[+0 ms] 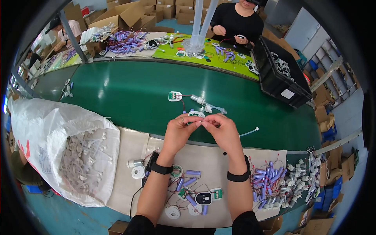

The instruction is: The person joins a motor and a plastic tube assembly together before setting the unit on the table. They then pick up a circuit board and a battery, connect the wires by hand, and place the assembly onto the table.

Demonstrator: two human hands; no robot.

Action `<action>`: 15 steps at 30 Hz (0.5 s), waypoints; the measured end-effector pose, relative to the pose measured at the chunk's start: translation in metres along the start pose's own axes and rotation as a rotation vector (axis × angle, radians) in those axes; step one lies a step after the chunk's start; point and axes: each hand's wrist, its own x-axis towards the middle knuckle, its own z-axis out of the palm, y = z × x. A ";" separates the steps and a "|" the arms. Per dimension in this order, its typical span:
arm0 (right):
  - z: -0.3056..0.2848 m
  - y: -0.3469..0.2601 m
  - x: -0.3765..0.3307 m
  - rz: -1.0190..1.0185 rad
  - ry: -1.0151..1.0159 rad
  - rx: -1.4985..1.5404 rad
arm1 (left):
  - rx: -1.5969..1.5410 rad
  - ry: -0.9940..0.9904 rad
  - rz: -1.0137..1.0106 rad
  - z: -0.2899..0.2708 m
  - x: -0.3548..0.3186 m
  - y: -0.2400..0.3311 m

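My left hand (178, 133) and my right hand (222, 131) meet over the near side of a green belt (129, 92). Thumbs and forefingers are pinched together at the tips; whatever small piece lies between them is hidden. Just beyond the fingertips shows a white cover with a green circuit board (196, 114), partly covered by my fingers. Farther off lies another white cover with a green board (175, 96), red wires running from it toward a silver cylinder (197, 99). Next to that is a clear tube (216, 109). A thin white-tipped tube (249, 132) lies right of my right hand.
Between my forearms, purple batteries (193, 172), white discs (172, 212) and a black-faced module (203, 198) cover the near bench. At left sits a white sack (39, 137) of plastic parts; at right, a battery heap (270, 176). Across the belt are a black crate (274, 88) and a co-worker (239, 19).
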 end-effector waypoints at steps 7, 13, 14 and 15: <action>0.002 -0.004 0.001 -0.039 0.106 -0.050 | -0.252 0.020 -0.127 0.001 -0.001 0.012; 0.009 -0.001 0.003 -0.150 0.144 -0.044 | -0.360 0.029 -0.325 0.000 0.001 0.016; 0.011 -0.001 0.004 -0.174 0.158 -0.060 | -0.360 0.033 -0.320 -0.001 0.002 0.016; 0.013 0.000 0.003 -0.198 0.172 -0.075 | -0.360 0.038 -0.316 0.000 0.001 0.016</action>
